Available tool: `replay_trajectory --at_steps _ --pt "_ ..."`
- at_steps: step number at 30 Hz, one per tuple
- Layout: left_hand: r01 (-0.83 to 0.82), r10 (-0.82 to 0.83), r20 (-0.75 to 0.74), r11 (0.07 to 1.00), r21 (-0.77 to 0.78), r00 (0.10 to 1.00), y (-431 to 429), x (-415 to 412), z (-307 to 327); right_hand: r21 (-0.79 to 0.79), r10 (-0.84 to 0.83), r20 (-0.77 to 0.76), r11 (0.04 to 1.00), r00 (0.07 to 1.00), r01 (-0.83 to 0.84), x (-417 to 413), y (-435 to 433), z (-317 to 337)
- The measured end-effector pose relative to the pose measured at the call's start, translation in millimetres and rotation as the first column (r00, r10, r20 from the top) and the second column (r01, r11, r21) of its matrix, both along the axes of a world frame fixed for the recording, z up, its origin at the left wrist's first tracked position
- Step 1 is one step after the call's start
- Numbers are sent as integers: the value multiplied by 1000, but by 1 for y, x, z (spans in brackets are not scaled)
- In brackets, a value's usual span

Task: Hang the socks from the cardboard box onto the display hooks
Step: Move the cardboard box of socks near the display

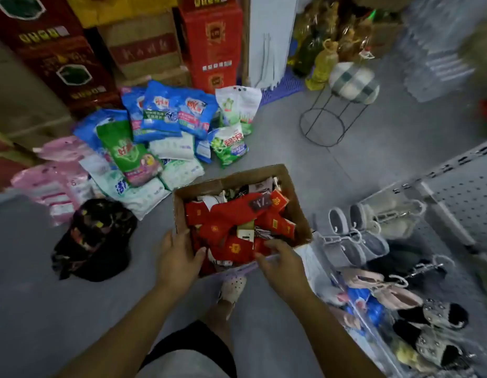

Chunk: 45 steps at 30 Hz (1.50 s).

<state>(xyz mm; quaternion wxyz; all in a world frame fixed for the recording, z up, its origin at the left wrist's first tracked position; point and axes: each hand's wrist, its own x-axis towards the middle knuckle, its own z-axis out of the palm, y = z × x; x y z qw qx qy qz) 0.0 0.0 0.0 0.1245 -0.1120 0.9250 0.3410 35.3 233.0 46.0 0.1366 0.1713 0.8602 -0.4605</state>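
Left hand (179,257) lies over the near-left corner of the cardboard box (179,211), fingers fairly straight, thumb pointing in over the contents. It isn't gripping. Reads as steadying the box so it doesn't slide while the other hand digs.

Right hand (280,264) is at the near-right rim, fingers curled down onto the red socks (228,222). Too blurred to tell whether it has a pack pinched or is just sorting.

Box is mid-scene, low, just beyond the person's foot (234,291). Open top, full and jumbled: mostly red carded packs, a few dark and white ones toward the far side. A purple plastic edge (247,268) shows under the near rim; can't tell what it is.

Display hooks (416,211) are on the pegboard panel (465,192) to the right, near the box. That looks deliberate: short carry from box to hook. The hooks in view carry slippers (356,241); no socks hung that I can see.

Judgement: early, pick step. Packs are tangled, so lifting one may drag its neighbours. The hanger tab needs finding before going to a hook.

Far left: detergent bags (160,118) piled on the floor (291,137), stacked cartons (212,42) behind them. Well apart from the box-to-hook path.
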Motion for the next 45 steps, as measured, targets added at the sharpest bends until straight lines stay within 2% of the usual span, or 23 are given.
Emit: replay_trajectory --at_steps 4,8,11,13,16,19,23,25,27,28,30,32,33,34,35,36,37,38,39,40,42,45 --pt "-216 201 128 969 120 971 -8 -38 -36 50 140 92 988 986 -145 -77 4 -30" --pt "-229 210 143 963 139 967 -13 -46 -60 48 201 231 975 952 -218 -132 -12 -65" --pt "-199 189 139 978 62 972 -12 -45 -73 118 273 225 945 935 -304 -160 -28 -86" --pt "-193 188 124 981 32 974 -11 -43 -77 217 380 207 881 902 -421 -174 -34 -103" --pt "-238 228 150 970 47 962 -9 -41 -84 379 525 277 710 804 -594 -190 -33 -130" --pt "-261 247 154 963 71 957 -6 -40 -85 444 562 401 572 724 -690 -198 -24 -145" --pt "-254 240 135 961 104 961 -5 -38 -85 485 603 476 428 641 -763 -198 -9 -151" --pt "-260 240 164 959 112 957 -5 -39 -84 420 640 444 470 627 -777 -191 -6 -148" --pt "-303 282 197 949 86 939 -3 -41 -82 250 632 387 628 671 -737 -184 -4 -138" --pt "-331 322 168 943 31 932 1 -42 -79 153 616 376 695 692 -702 -179 -2 -132" --pt "-426 428 5 901 -81 904 17 -40 -66 -1 584 370 778 723 -628 -170 2 -115" --pt "-515 506 -128 855 -49 853 38 -38 -42 -163 499 368 865 785 -474 -161 7 -94" --pt "-524 523 -95 852 11 847 47 -36 -32 -242 441 375 896 815 -373 -156 9 -83" --pt "-529 528 45 843 98 848 55 -34 -28 -311 387 390 910 835 -276 -151 10 -74" --pt "-556 499 277 808 194 821 63 -36 -25 -365 341 403 911 850 -192 -145 10 -65" --pt "-634 435 531 722 277 727 69 -39 -23 -405 300 411 906 861 -122 -139 10 -58" --pt "-752 346 738 575 321 580 73 -45 -23 -432 268 419 899 868 -69 -133 9 -54" --pt "-865 229 870 373 335 436 75 -51 -25 -457 248 432 889 867 -27 -128 8 -50" --pt "-921 124 926 211 327 357 76 -57 -25 -472 241 450 882 860 -1 -123 7 -46" --pt "-944 73 946 122 307 317 75 -64 -25 -480 250 465 877 849 4 -118 5 -43" --pt "-956 92 954 103 275 284 74 -78 -26 -467 287 478 883 830 -36 -113 4 -40" --pt "-949 211 928 140 284 309 74 -89 -33 -390 255 476 919 841 -57 -113 4 -38"
